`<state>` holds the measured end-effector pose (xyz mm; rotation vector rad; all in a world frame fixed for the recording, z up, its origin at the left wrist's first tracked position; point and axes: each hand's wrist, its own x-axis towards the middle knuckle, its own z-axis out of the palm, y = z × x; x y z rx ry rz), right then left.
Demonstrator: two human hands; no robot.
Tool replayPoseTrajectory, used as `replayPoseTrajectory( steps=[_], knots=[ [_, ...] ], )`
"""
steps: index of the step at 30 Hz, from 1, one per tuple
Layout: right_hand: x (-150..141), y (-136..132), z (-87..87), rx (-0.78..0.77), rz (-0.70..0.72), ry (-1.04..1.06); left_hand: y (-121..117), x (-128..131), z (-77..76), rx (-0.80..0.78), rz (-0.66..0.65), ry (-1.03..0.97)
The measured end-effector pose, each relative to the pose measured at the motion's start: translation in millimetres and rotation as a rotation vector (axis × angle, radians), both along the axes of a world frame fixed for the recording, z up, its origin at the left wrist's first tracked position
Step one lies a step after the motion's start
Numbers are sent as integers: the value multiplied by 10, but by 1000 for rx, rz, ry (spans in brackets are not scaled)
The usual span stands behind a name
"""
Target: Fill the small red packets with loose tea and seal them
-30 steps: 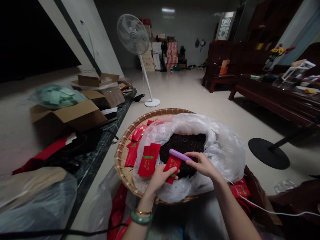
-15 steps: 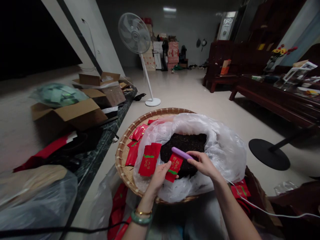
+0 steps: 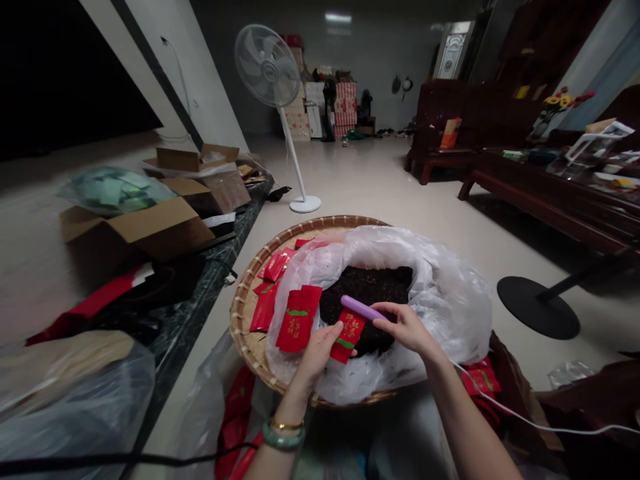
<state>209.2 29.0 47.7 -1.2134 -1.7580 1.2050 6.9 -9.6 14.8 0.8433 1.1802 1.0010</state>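
Pale glossy floor (image 3: pixel 360 180) runs to a plain grey far wall (image 3: pixel 390 47). Bright white light strip (image 3: pixel 339 18) high there; fixture or reflection unclear. Left: white wall (image 3: pixel 205 87), dark-veined marble ledge (image 3: pixel 220 277). Right: long low dark-wood table (image 3: pixel 540 187), reddish-brown wooden bench (image 3: pixel 450 100) farther, ornate white grille panel (image 3: pixel 453 57) beyond. Dim overall.

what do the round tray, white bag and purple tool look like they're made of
Round tray: probably woven bamboo, fairly matte; it has a tan surface and a banded rim.
White bag: thin plastic film, slightly glossy, judging by its translucent, crinkled folds.
Purple tool in the right hand: likely hard plastic, smooth and evenly coloured, though that's uncertain.
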Motion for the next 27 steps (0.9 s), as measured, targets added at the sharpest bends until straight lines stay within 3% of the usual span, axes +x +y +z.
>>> replayPoseTrajectory(
  steps=[5, 13, 22, 25, 27],
  knots=[
    [-13, -3, -58, -4, -5, 5, -18, -11, -6, 5, 10, 2],
    [28, -7, -12, 1, 0, -16, -10, -1, -28, -15, 13, -8],
    [65, 19, -58, -69, 13, 101, 1, -35, -35, 17, 4, 34],
    [185, 107, -136, -25, -91, 51, 10, -63, -59, 10, 61, 19],
    [285, 181, -211, 82, -223, -117, 9, -78, -67, 10, 91, 5]
  ],
)
